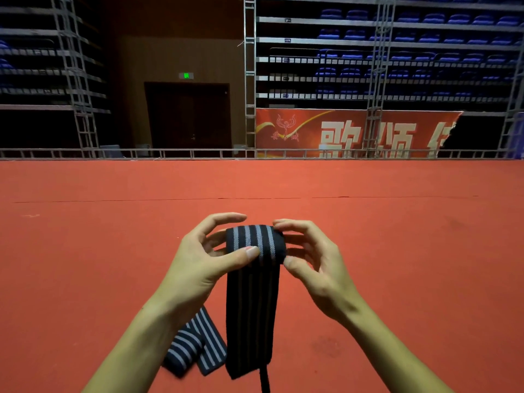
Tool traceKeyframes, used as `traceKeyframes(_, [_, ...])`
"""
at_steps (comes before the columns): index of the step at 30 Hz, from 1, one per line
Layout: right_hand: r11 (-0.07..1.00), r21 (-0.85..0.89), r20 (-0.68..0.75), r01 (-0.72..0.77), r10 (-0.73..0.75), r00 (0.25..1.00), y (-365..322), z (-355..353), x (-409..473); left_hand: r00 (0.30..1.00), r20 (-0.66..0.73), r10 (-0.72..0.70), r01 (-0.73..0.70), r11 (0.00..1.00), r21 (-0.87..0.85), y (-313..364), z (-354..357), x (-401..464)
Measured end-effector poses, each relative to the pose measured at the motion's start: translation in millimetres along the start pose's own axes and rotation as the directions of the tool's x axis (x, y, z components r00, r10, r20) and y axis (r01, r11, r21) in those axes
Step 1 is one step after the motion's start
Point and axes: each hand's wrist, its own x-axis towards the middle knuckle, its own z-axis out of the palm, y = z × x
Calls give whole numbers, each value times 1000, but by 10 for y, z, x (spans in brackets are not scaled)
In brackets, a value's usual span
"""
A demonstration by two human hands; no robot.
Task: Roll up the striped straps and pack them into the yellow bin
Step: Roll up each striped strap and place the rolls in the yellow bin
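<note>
A person's two bare hands work above a red carpeted floor [85, 265]. The left hand [198, 259] and right hand [314, 268] each have a narrow grip, fingers and thumb pinching opposite ends of a small roll begun at the top of a black-and-grey striped strap [255, 245]. Most of that strap hangs unrolled below the hands, its thin tail reaching the frame's bottom edge. A second striped strap [195, 344] lies loosely folded on the floor under the left forearm, not rolled. The yellow bin is not in view. The task looks early: one roll just started, nothing visibly packed.
</note>
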Motion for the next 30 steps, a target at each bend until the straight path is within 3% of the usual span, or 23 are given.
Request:
traceKeyframes(2, [992,24,62,-127,125,990,-32,-22,34,999,19,31,-31,999,10,13,-12,1])
traceKeyframes(4, [987,-13,100,-163,163,982,-55,-17,55,997,43,58,-58,998,12,36,-9,7])
traceKeyframes(15, [999,-21,101,-32,34,994,-89,1,59,982,161,99,-142,948,284,51,-56,-58])
traceKeyframes(20, [1000,2,69,-24,23,997,-6,19,22,984,164,65,-101,970,221,39,-24,-68])
traceKeyframes(25, [993,108,39,-52,48,998,36,54,17,988,109,105,-123,975,184,3,17,-34])
traceKeyframes(30, [993,92,65,-78,72,995,-2,-7,-2,986,101,135,-149,978,145,-16,-9,-29])
